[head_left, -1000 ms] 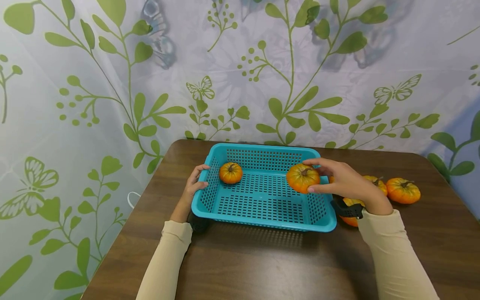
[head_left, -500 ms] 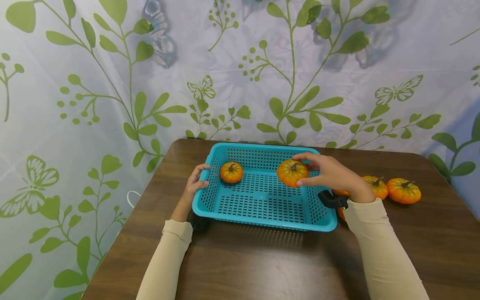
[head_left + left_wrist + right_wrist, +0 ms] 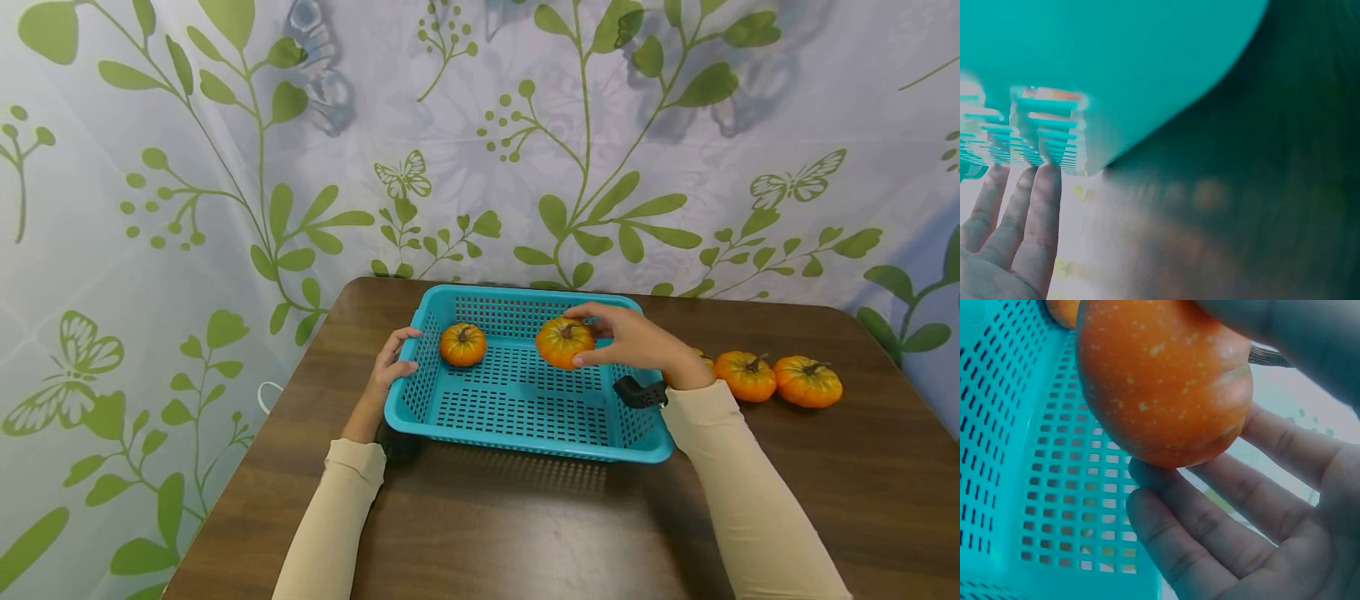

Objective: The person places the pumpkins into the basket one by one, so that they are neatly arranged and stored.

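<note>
A small orange pumpkin with a curved brown stem is held above the floor of a turquoise plastic basket, on its right side. My right hand grips it between thumb and fingers; the right wrist view shows the held pumpkin close up. Another pumpkin sits inside the basket near the left wall. My left hand touches the basket's left rim. In the left wrist view its fingers are straight, tips against the slotted side wall.
To the right of the basket, a pumpkin and another pumpkin stand side by side on the brown wooden table. More orange shows partly hidden behind the right wrist. A leaf-patterned curtain hangs behind the table.
My right hand has moved left and slightly up with the pumpkin, further over the basket. The left hand and the basket stay where they were.
</note>
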{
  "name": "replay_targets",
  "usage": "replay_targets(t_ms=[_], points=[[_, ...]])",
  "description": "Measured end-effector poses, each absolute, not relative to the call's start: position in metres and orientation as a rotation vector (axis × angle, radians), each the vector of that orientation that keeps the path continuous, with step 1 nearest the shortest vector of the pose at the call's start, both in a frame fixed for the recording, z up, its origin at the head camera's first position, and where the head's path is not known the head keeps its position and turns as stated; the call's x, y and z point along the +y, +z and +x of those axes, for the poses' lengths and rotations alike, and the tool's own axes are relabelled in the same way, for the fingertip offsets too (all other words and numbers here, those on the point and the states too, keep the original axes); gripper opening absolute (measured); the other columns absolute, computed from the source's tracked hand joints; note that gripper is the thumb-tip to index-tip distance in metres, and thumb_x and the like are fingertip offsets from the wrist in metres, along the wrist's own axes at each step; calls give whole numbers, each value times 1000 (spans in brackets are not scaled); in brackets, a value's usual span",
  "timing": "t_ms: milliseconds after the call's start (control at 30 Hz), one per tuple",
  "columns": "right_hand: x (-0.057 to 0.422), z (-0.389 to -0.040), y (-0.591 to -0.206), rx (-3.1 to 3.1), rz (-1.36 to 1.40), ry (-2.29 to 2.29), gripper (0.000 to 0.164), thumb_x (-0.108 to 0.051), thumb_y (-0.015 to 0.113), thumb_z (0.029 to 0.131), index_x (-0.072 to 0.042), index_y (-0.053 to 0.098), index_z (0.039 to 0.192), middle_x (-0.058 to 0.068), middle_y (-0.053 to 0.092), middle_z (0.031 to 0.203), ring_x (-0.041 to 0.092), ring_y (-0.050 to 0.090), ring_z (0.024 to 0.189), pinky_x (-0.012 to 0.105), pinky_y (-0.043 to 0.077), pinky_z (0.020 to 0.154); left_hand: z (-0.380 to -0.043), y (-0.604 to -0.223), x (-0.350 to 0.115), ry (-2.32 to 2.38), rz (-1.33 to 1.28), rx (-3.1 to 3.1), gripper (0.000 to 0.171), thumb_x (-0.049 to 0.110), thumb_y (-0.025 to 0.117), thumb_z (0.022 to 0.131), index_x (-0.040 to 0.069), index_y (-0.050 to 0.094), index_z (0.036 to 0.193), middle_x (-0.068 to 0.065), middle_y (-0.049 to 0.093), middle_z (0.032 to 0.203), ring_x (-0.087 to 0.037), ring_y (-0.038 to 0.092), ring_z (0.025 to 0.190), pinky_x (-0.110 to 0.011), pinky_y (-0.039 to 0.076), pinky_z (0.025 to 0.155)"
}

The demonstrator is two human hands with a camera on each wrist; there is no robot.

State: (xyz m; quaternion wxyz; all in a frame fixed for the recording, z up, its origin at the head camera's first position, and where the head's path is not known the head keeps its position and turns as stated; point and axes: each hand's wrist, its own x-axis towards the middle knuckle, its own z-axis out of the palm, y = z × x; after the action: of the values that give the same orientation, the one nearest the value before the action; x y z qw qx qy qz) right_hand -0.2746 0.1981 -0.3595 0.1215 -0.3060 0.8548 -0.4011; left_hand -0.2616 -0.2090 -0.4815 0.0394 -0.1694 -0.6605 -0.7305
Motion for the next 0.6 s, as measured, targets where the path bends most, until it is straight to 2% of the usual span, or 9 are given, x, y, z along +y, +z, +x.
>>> replay_targets(t_ms=[100, 233, 467, 600], points=[[194, -278, -363, 2472, -884, -1188, 65, -6, 82, 95, 9, 51, 151, 30, 53, 153, 51, 60, 132, 61, 48, 111, -262, -481, -209, -2242, -522, -2022, 53, 4, 49, 87, -12, 37, 136, -37, 52, 135, -26, 65, 108, -30, 57, 88], [189, -283, -366, 2461, -868, -1178, 66, -8, 83, 95, 7, 51, 151, 29, 53, 154, 52, 57, 136, 60, 47, 112, -262, -482, -210, -2246, -524, -2020, 53, 4, 50, 87, -11, 39, 136, -37, 52, 136, -26, 64, 109, -30, 57, 89], [180, -294, -371, 2433, -871, -1178, 67, -6, 83, 94, 8, 51, 151, 30, 56, 148, 52, 57, 136, 60, 47, 113, -262, -482, -210, -2258, -541, -2010, 45, 5, 50, 88, 7, 52, 133, -35, 51, 137, -28, 63, 110, -32, 57, 91], [175, -300, -373, 2404, -865, -1202, 68, -4, 83, 93, 8, 50, 151, 30, 55, 149, 50, 56, 137, 60, 46, 114, -262, -482, -210, -2257, -531, -2015, 45, 5, 49, 88, 8, 52, 133, -34, 51, 138, -29, 62, 111, -32, 57, 91]])
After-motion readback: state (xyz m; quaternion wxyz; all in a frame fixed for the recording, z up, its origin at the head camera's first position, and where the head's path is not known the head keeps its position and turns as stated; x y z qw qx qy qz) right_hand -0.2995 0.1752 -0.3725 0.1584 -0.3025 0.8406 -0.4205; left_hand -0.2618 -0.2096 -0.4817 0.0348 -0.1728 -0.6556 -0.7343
